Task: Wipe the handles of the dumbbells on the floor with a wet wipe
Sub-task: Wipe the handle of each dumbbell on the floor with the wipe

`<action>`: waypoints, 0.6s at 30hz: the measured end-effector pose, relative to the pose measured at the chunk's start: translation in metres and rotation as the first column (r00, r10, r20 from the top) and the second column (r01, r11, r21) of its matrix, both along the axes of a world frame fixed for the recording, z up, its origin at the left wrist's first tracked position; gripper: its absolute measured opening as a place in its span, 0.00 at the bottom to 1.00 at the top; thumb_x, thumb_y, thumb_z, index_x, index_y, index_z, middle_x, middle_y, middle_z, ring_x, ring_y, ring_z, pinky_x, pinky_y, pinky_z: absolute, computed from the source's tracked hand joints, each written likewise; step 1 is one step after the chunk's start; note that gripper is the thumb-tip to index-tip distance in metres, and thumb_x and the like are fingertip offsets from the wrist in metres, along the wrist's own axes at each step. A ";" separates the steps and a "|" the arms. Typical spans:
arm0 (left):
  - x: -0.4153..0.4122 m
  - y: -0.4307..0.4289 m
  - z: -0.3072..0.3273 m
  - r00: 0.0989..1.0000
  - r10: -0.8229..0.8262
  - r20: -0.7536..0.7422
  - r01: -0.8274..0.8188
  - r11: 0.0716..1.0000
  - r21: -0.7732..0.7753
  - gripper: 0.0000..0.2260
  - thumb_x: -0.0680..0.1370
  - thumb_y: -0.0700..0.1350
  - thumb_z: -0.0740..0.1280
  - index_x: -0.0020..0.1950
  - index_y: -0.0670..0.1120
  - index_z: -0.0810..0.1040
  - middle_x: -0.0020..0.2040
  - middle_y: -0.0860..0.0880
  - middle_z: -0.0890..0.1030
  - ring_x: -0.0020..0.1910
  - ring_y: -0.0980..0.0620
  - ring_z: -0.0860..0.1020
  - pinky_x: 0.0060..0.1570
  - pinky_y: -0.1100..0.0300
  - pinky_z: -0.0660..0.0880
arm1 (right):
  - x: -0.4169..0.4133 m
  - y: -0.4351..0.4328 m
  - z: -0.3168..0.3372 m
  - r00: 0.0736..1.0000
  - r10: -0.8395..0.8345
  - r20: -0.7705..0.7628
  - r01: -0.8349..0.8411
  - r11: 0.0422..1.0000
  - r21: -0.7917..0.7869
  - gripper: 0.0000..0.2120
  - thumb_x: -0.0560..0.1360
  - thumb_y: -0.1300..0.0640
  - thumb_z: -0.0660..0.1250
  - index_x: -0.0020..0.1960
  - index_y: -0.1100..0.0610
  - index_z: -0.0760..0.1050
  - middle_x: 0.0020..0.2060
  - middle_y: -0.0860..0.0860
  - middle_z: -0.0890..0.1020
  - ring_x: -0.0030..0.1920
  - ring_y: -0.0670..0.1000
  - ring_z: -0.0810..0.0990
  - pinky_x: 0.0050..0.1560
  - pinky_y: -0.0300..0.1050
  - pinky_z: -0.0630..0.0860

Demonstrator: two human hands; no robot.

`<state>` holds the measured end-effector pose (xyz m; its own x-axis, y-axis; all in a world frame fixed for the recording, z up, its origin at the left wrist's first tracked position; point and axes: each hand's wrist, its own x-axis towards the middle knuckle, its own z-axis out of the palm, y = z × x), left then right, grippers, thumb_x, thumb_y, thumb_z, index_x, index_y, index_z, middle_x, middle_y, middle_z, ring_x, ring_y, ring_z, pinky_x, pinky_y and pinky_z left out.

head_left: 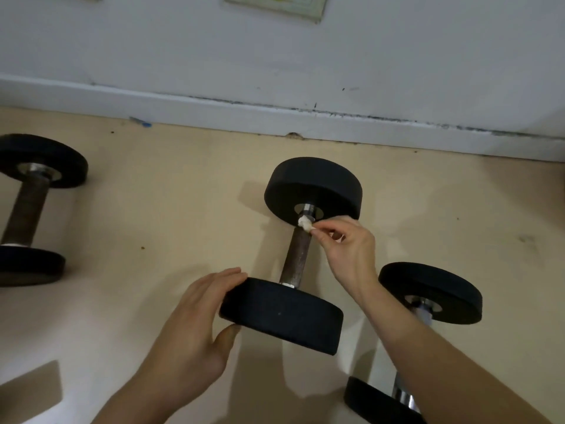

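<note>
At the far end of the dark metal handle (298, 252) of the middle black-disc dumbbell (281, 313) on the beige floor (168, 209), the right hand (348, 249) pinches a small white wet wipe (305, 223) between its fingers (321, 232). The left hand (189, 328) steadies the near disc with straight fingers. Judgement: wiping is underway; most of this handle and the left dumbbell (29, 206) and right dumbbell (431, 298) probably remain.

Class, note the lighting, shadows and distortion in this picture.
Head view: dim, even light; soft shadows lie left of the middle dumbbell and below its near weight; chrome glints on the right dumbbell; skirting slightly bowed by the wide lens.
</note>
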<state>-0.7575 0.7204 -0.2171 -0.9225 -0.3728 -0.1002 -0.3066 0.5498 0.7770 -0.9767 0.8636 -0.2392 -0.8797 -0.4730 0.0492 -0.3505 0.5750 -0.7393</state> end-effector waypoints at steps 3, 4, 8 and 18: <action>0.004 -0.001 0.020 0.998 -0.061 0.033 0.057 0.993 0.106 0.34 0.67 0.49 0.66 0.68 0.73 0.59 0.71 0.71 0.60 0.71 0.67 0.60 0.69 0.56 0.65 | 0.009 -0.016 -0.005 0.994 -0.054 0.099 0.069 0.985 -0.157 0.05 0.71 0.59 0.73 0.46 0.52 0.83 0.44 0.46 0.81 0.45 0.43 0.79 0.44 0.32 0.76; 0.003 0.004 0.028 0.997 -0.063 0.038 0.059 0.993 0.101 0.32 0.67 0.57 0.64 0.68 0.74 0.58 0.72 0.71 0.56 0.72 0.66 0.57 0.69 0.57 0.63 | 0.012 -0.019 -0.005 0.986 -0.034 0.161 0.065 0.980 -0.190 0.05 0.71 0.57 0.73 0.46 0.52 0.83 0.45 0.46 0.81 0.46 0.43 0.80 0.45 0.33 0.77; -0.006 0.032 0.030 0.995 0.071 0.063 -0.067 0.995 -0.074 0.33 0.61 0.79 0.54 0.64 0.80 0.51 0.76 0.64 0.46 0.76 0.57 0.49 0.72 0.47 0.60 | 0.006 -0.034 -0.002 0.952 0.021 0.305 0.040 0.981 -0.192 0.05 0.70 0.58 0.73 0.46 0.50 0.82 0.42 0.45 0.82 0.43 0.40 0.80 0.46 0.39 0.80; -0.005 -0.011 0.013 0.948 0.315 0.043 -0.318 0.936 0.153 0.19 0.68 0.63 0.59 0.59 0.70 0.66 0.67 0.57 0.68 0.66 0.57 0.68 0.60 0.57 0.69 | 0.029 -0.056 0.002 0.931 0.280 0.233 -0.259 0.959 -0.118 0.05 0.69 0.61 0.74 0.43 0.52 0.83 0.39 0.44 0.81 0.42 0.41 0.79 0.47 0.34 0.76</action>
<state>-0.7623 0.7098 -0.2039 -0.7570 -0.6236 -0.1953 -0.4590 0.2947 0.8381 -0.9472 0.8076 -0.2376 -0.7092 -0.6977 -0.1015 -0.2858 0.4161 -0.8632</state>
